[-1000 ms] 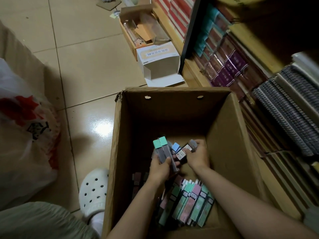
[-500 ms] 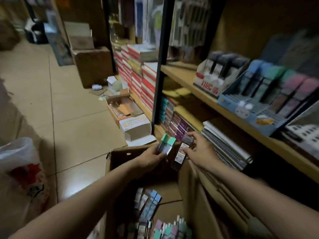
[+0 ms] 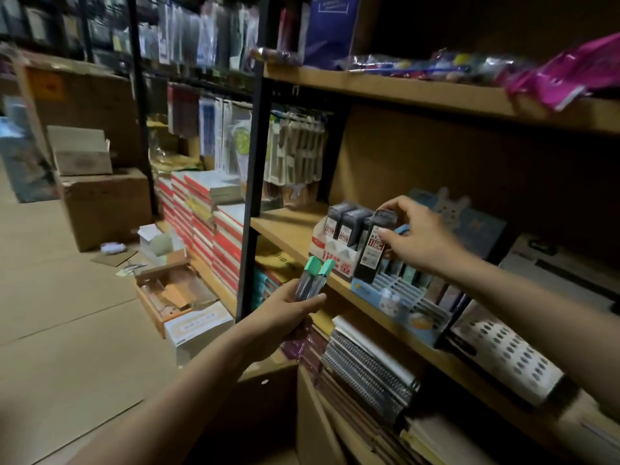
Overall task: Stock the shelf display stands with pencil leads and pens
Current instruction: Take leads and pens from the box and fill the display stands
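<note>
wooden shelf (image 3: 292, 226): right hand (image 3: 416, 239) pinches black lead case (image 3: 372, 250), left hand (image 3: 285, 313) grips green-capped cases (image 3: 310, 280).

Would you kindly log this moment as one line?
right hand: holds black lead case at white stand | left hand: holds green-capped cases | placed: no

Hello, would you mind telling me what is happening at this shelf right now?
A person is stocking pencil leads. The right hand pinches a black lead case at the red-and-white display stand on the wooden shelf. The left hand grips green-capped lead cases below the shelf edge, not yet placed.
</note>
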Demonstrator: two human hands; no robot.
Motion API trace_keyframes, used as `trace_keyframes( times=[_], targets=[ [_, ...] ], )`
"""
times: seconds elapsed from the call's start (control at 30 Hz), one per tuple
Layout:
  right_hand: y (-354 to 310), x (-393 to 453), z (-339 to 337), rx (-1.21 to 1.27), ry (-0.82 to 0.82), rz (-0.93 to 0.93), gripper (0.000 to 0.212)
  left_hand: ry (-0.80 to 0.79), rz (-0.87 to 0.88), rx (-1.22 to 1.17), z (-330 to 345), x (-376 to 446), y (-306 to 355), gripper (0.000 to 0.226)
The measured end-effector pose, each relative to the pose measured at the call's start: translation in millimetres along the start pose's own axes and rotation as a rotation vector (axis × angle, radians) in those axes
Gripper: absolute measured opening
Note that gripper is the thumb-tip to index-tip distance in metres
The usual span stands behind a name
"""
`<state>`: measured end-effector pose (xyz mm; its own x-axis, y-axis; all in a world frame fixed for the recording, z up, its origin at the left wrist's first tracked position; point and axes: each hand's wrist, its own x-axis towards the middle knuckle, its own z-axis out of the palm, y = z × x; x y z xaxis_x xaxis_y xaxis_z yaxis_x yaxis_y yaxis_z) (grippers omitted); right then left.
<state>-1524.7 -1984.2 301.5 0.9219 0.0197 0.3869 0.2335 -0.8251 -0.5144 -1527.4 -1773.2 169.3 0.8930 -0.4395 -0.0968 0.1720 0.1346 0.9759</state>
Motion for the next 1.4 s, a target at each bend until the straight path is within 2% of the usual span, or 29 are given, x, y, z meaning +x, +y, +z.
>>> trace_keyframes(
  times=[0.17,0.37,0.53,0.8,1.03,1.2,1.27,1.33,1.4],
  targets=[
    [1.1,39.3,-11.1,-0.084,0.140,0.014,0.017,0.022,0.059,-0.055,-4.5,13.3,9.6,0.025],
    [11.6,68.9,7.5,-0.165,0.215,0.018,0.015,0.039,0.102,-0.098,-9.4,24.6,9.9,0.019],
    [17.7,81.8,21.5,-0.240,0.209,0.037,0.017,0.007,0.105,-0.188,-3.1,33.3,14.9,0.024],
    [24.8,83.3,34.2,-0.300,0.100,0.067,0.024,-0.023,0.162,-0.097,6.7,40.4,16.9,0.025],
    [34.9,76.2,42.4,-0.395,0.107,0.064,0.011,0.007,0.131,-0.049,9.1,44.4,5.3,0.022],
    [40.8,76.5,45.9,-0.552,0.149,0.023,0.019,-0.068,0.120,-0.200,10.4,47.6,3.0,0.023],
    [40.8,75.1,44.8,-0.486,0.214,0.011,0.026,-0.075,0.132,-0.211,11.9,48.7,4.1,0.025],
    [38.5,69.7,39.3,-0.270,0.280,0.009,0.020,-0.071,0.144,-0.217,13.9,49.4,6.5,0.024],
    [35.7,57.1,33.0,-0.072,0.187,0.043,0.012,-0.079,0.152,-0.215,16.4,49.7,8.2,0.024]
  ],
)
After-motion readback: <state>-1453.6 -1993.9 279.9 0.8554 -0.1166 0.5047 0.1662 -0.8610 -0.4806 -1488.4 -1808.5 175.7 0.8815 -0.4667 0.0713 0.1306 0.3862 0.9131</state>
